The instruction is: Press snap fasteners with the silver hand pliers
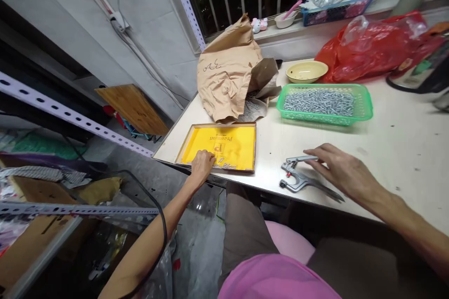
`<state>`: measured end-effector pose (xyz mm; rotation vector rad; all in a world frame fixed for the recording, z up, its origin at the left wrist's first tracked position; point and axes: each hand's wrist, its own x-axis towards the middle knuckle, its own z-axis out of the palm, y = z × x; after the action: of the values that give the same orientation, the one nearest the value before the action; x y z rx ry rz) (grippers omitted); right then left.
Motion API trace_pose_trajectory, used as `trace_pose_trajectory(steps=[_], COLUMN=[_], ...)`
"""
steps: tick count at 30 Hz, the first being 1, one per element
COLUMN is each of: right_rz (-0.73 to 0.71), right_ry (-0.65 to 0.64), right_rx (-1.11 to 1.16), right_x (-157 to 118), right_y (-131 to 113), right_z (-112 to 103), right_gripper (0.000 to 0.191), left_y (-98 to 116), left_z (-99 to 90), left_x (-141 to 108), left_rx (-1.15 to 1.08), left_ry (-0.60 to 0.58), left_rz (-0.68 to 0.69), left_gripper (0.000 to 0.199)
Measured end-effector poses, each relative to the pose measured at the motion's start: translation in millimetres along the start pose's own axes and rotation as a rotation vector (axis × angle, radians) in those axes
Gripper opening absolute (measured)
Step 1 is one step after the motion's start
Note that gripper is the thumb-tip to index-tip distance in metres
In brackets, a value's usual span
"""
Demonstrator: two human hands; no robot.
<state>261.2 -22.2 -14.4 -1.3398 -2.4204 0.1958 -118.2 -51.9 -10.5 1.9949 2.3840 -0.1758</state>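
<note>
A shallow cardboard tray point(255, 149) lined with a yellow sheet point(196, 142) lies at the front left of the table. My left hand point(202, 164) rests over its near edge with curled fingers, beside several small metal pieces point(226, 165). Whatever its fingertips hold is too small to make out. To the right, spring-loaded metal pliers point(298, 181) lie flat at the table's front edge. My right hand point(338, 166) pinches the end of their upper handle between thumb and forefinger.
A green basket point(365, 107) of small metal screw-like parts stands behind the pliers. Near it are a yellow dish point(307, 72), a red plastic bag point(372, 46) and a crumpled brown paper bag point(224, 79). A black cable point(163, 224) passes over my left arm.
</note>
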Motion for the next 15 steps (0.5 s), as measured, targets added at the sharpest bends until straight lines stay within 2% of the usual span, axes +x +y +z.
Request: trace_pose_trajectory(steps=[3,6,9,11,12,15], right_rz=[0.043,0.102,0.158,0.188,0.200,0.223], right_ry=[0.005,0.037,-0.017,-0.074,-0.103,-0.189], right_rx=[-0.007,-0.017,-0.010,-0.006,-0.009,-0.040], right_x=[-25.6,-43.6,-55.9,-60.1,-60.9,-59.9], right_y=[-3.0,-0.2,0.3,-2.0,-3.3,-5.1], right_z=[9.7,15.0,15.4,14.2,13.7,14.2], right_gripper=[0.033,0.032,0.030,0.029,0.028,0.027], left_y=[0.7,-3.2,5.1,26.8,42.7,101.2], left_z=[0.2,-2.0,-11.3,-20.5,-24.6,-28.9], left_x=[4.2,12.0,14.0,7.2,1.7,-15.5], left_rx=[0.047,0.102,-0.031,-0.315,-0.493,-0.932], left_ry=[-0.003,-0.045,0.005,0.023,-0.012,-0.262], left_rz=[0.081,0.082,0.064,0.057,0.056,0.071], left_gripper=[0.026,0.026,0.023,0.023,0.025,0.032])
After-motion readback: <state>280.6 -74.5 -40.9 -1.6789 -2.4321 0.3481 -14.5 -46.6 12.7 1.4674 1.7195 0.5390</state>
